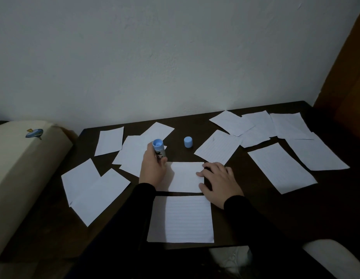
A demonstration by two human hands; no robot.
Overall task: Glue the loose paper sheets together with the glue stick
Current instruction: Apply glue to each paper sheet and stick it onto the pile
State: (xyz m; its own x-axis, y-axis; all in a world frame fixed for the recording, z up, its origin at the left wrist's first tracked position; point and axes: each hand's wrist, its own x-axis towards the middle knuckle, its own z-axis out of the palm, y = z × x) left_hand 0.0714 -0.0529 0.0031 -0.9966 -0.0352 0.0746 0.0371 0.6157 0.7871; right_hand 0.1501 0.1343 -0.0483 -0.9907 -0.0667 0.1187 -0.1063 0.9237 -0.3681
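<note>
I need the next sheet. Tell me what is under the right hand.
The right hand lies flat on the right edge of a white sheet, over the dark table. Whatever is beneath the palm is covered.

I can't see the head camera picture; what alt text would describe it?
A left hand holds an uncapped glue stick while the right hand presses a paper sheet on a dark table. Its blue cap stands among scattered sheets.

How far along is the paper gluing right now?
Done: the cap is off, standing on the table. In hand: the left hand holds the glue stick; the right hand pins the centre sheet. Left: many loose sheets remain scattered.
</note>
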